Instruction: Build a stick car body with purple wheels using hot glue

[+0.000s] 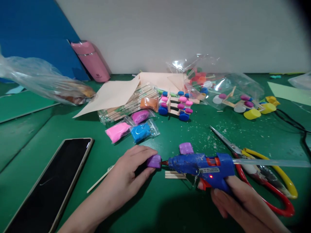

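Blue gun wrapped in right hand, 3 o'clock off purple block. Pinched between left hand's thumb and fingers, right by a probably hot nozzle: could burn fingertips with one slip. Might dribble onto sticks at 4, spare block at 2, from oversqueezing.

a craft workshop from here: green table, glue gun, wooden sticks, and perhaps clay behind glossy plastic.

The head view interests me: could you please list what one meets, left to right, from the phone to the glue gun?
Phone, pale stick, left hand, purple block it holds, blue glue gun.
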`<state>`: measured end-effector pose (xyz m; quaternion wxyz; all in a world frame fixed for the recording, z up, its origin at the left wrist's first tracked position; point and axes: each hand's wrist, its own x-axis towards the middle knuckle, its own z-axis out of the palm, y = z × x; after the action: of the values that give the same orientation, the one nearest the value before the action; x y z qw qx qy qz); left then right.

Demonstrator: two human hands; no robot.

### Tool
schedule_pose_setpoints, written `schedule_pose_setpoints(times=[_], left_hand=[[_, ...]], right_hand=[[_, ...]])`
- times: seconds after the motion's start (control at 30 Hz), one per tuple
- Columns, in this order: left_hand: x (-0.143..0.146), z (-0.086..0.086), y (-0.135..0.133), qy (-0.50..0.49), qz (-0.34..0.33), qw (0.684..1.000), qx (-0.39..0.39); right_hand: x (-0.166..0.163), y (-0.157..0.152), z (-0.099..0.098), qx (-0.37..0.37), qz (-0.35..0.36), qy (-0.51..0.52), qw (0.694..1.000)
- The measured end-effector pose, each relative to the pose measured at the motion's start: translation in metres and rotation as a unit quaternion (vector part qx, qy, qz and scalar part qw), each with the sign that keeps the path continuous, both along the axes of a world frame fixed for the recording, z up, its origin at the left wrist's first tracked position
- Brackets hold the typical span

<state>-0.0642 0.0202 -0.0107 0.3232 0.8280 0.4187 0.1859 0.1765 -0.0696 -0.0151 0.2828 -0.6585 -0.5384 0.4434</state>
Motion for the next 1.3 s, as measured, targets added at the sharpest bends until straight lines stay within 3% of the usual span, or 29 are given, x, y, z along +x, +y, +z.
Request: schedule_pose_setpoints(times=[0.27, 0.6, 1.03, 1.3], left_hand=[[-0.001, 0.002, -0.001, 0.008, -0.002, 1.000, 0.006], [0.000, 0.002, -0.002, 0.022, 0.000, 1.000, 0.012], [-0.002, 0.000, -0.003, 0.025, -0.015, 1.000, 0.004], [-0.002, -0.001, -0.002, 0.022, -0.017, 1.000, 0.008]], right_hand=[[-0.001, 0.007, 0.005, 0.005, 0.036, 0.019, 0.999], [0.004, -0.001, -0.003, 0.040, -0.021, -0.016, 0.999], [0.005, 0.005, 0.006, -0.035, 0.045, 0.007, 0.998], [0.004, 0.005, 0.005, -0.012, 0.029, 0.014, 0.999]])
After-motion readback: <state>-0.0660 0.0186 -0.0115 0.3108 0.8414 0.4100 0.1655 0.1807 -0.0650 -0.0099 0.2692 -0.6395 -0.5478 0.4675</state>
